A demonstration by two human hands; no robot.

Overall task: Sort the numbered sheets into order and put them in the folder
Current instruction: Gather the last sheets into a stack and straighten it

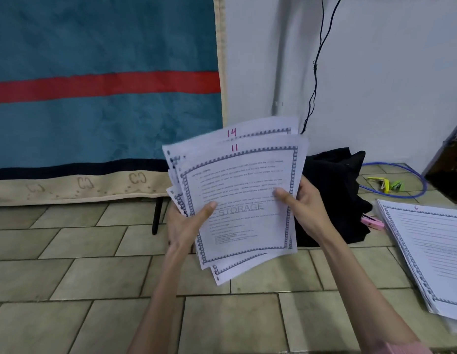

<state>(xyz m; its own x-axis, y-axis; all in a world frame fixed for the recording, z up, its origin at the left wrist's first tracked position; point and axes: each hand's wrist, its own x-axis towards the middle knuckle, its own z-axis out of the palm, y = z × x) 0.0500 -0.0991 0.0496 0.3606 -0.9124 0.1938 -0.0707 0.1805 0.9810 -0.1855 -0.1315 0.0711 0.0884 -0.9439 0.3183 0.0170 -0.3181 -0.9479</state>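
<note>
I hold a fanned bundle of numbered sheets (241, 190) upright in front of me over the tiled floor. The front sheet is marked 11 in pink at its top, and a sheet marked 14 (247, 129) sticks up behind it. My left hand (186, 226) grips the bundle's left edge with the thumb on the front sheet. My right hand (302, 203) grips the right edge, thumb pressed on the front. A second pile of sheets (426, 251), topped by one marked 6, lies on the floor at the right, on what looks like a clear folder.
A black cloth bag (334, 190) lies on the floor behind the bundle. A pink stapler (373, 222), a yellow and a green stapler (385, 185) and a blue hoop (401, 180) sit beyond. A blue and red blanket (102, 85) hangs at the left.
</note>
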